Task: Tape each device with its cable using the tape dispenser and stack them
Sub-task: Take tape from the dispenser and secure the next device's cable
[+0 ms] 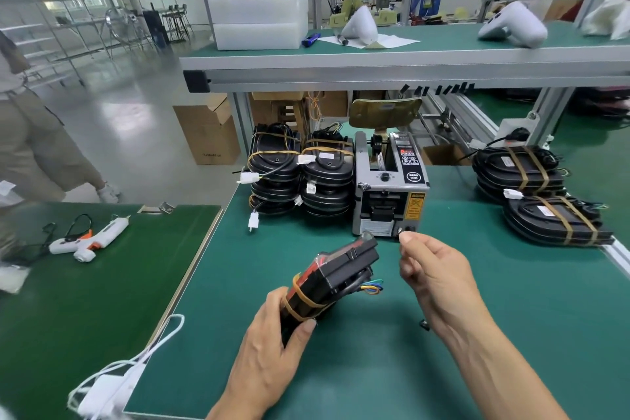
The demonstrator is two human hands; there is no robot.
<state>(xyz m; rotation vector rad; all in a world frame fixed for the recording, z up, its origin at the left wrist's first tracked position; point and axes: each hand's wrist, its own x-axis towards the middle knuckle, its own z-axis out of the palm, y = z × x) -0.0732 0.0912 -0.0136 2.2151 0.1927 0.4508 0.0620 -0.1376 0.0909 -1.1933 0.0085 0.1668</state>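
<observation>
White glue gun (89, 238) lies on the darker mat, well to the left of the left hand's fingers. Left hand (272, 334) grips a black device (335, 278) with its cable – fingers (303, 329) and thumb curled round the near end, one brown tape band already round it there, far end tilted up off the worktop (375, 368) toward the tape dispenser (390, 191). Coloured wire ends stick out on the device's right side. Beyond those fingers, left of the dispenser, two stacks of taped devices (301, 177) stand side by side. Right hand (433, 276) is raised just in front of the dispenser's outlet, thumb and forefinger pressed together at the tips (405, 238); cannot tell whether a strip of tape is pinched there, nothing clearly visible. A second group of taped devices (542, 201) sits to the right of and beyond the right fingers.

Step in hand looks like fetching tape for a second band. To do it well – pull the strip straight off the outlet, keep it off the other fingers so it doesn't fold on itself, lay it across the far end over the loose cable, wrap tight, and tuck the wire ends in first. Then onto a stack.
</observation>
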